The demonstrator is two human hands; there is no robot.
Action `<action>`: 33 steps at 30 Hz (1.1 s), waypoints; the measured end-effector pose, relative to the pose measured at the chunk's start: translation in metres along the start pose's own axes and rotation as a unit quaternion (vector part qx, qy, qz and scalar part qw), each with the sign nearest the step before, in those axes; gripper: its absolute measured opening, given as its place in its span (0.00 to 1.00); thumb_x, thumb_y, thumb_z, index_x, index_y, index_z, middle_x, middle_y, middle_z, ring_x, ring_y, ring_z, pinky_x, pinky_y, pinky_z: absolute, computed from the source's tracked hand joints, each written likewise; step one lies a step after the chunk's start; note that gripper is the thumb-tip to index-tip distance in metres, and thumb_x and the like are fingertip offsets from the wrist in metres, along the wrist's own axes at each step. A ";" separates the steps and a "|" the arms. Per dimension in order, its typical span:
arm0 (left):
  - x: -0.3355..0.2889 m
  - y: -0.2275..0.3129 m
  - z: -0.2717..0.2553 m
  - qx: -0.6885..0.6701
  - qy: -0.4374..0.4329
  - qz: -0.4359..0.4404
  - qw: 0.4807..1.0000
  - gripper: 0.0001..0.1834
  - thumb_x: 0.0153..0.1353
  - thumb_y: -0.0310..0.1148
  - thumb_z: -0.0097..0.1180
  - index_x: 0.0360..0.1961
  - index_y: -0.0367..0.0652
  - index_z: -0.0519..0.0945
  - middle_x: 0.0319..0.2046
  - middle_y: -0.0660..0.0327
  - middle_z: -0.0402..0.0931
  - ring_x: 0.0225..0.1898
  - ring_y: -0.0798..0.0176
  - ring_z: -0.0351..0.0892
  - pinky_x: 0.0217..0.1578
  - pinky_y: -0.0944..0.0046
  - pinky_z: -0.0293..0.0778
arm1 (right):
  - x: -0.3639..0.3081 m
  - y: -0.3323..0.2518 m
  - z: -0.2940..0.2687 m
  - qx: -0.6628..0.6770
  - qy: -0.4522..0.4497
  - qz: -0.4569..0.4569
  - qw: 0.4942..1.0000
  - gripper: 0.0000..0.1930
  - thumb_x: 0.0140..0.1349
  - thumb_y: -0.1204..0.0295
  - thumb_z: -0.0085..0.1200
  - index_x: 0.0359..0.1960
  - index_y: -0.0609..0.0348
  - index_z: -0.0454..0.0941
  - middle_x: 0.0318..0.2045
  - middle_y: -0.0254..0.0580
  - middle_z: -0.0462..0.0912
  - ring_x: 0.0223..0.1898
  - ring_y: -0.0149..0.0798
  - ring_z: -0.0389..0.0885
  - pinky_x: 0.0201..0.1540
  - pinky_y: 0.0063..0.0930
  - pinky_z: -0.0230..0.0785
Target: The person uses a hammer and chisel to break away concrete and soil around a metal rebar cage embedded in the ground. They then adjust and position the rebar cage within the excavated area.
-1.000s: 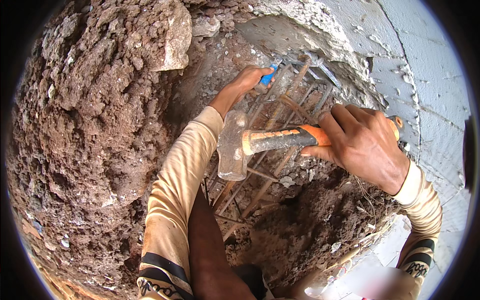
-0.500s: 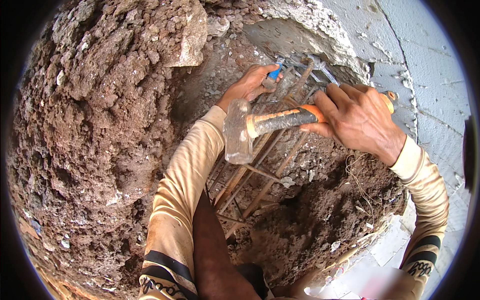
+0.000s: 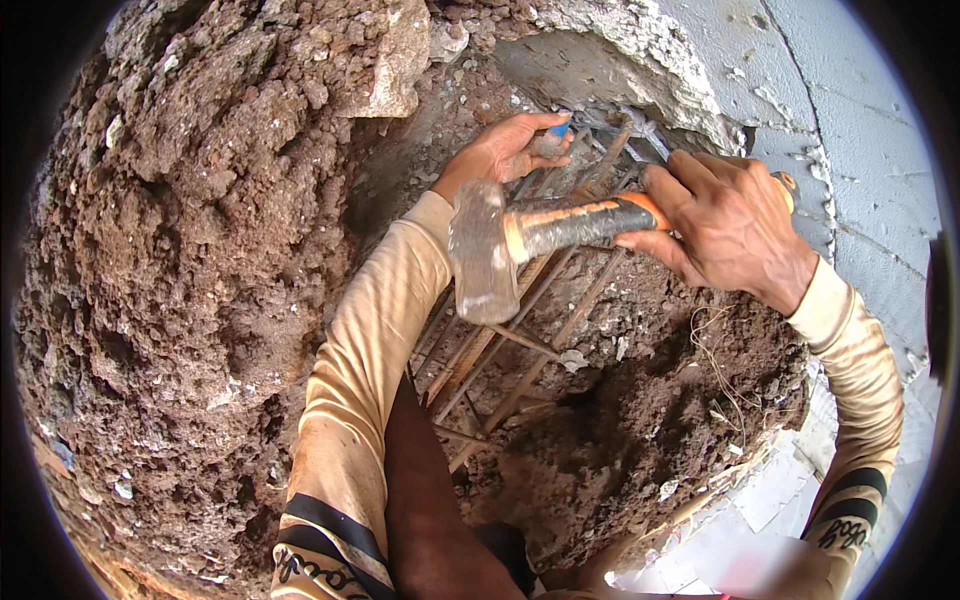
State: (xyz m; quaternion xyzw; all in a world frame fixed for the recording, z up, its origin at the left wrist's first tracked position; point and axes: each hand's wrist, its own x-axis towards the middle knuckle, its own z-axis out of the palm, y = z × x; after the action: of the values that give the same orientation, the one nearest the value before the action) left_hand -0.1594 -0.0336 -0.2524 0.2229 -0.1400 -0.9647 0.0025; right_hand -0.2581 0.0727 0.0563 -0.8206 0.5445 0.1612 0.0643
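Note:
My right hand (image 3: 725,225) is wrapped round the orange-and-black handle of a club hammer (image 3: 485,255). Its worn, dusty metal head hangs to the left, in front of my left wrist and over the steel bars. Farther off, my left hand (image 3: 503,150) is closed round a short tool with a blue grip and a blunt grey metal end, which looks like a chisel (image 3: 552,140). The chisel's tip is out of sight by the broken concrete edge. Rusty rebar (image 3: 560,325) tied into a cage runs slantwise through the pit below both hands.
A rough bank of reddish-brown earth (image 3: 200,260) rises on the left. Broken concrete (image 3: 640,65) overhangs the far side, beside a grey slab (image 3: 865,180) at the right. My bare leg (image 3: 425,500) stands in the pit, and thin roots (image 3: 725,370) hang on the near-right soil.
The hammer's head has shifted slightly right and tilted a little, and my right hand has moved a little to the right. My left fingers have loosened slightly around the chisel.

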 end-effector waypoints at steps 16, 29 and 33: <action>-0.077 0.003 0.065 -0.079 0.002 0.127 0.989 0.14 0.72 0.33 0.60 0.54 0.39 0.80 0.42 0.59 0.82 0.43 0.63 0.85 0.45 0.59 0.89 | -0.008 0.021 0.019 -0.053 -0.129 0.109 0.984 0.23 0.73 0.46 0.50 0.40 0.55 0.80 0.25 0.45 0.77 0.15 0.42 0.74 0.18 0.39 0.66; -0.080 0.008 0.066 -0.001 0.053 0.162 0.985 0.22 0.69 0.40 0.61 0.59 0.39 0.79 0.44 0.54 0.83 0.43 0.59 0.88 0.46 0.62 0.87 | -0.014 -0.003 0.012 -0.041 -0.117 0.132 0.984 0.24 0.74 0.46 0.49 0.38 0.57 0.77 0.20 0.39 0.72 0.16 0.42 0.74 0.19 0.40 0.67; 0.006 -0.010 -0.048 0.125 -0.011 -0.039 0.991 0.29 0.65 0.44 0.66 0.61 0.38 0.75 0.46 0.54 0.74 0.44 0.59 0.82 0.49 0.59 0.87 | -0.002 -0.039 -0.025 0.041 -0.033 0.045 0.998 0.26 0.74 0.43 0.47 0.36 0.56 0.78 0.20 0.39 0.72 0.13 0.34 0.70 0.13 0.36 0.63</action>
State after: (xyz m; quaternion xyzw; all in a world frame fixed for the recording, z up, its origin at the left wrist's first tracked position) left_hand -0.1436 -0.0368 -0.2987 0.2166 -0.2512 -0.9412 -0.0645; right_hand -0.2183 0.0829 0.0775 -0.7862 0.5848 0.1680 0.1085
